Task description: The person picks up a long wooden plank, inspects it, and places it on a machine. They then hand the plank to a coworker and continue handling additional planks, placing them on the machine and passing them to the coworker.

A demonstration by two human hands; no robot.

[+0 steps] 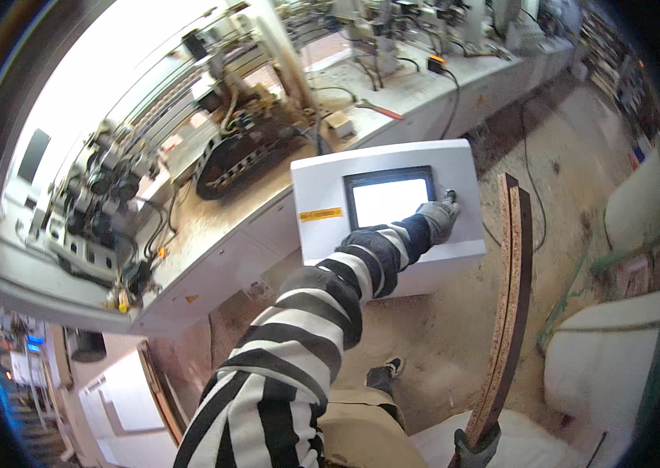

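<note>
My left hand point(442, 219), in a grey glove, reaches across to a white control box point(388, 266). Its fingers are at a small dark knob point(450, 194) right of the box's lit screen point(391, 202). Whether they grip or press the knob is hidden by the glove. At the bottom edge, my right hand point(476, 447), also gloved, is closed around the lower end of two narrow particle board strips point(505, 304). The strips lie side by side, rise past the right side of the box, and have a dark outer face.
A long machine bed point(236, 234) with motors and cutting units runs behind the box, bearing an open-end wrench point(379, 109) with a red handle. White wrapped bundles point(604, 351) stand at the right. A cable point(534, 175) trails across the dusty floor. White panels point(131, 403) lie lower left.
</note>
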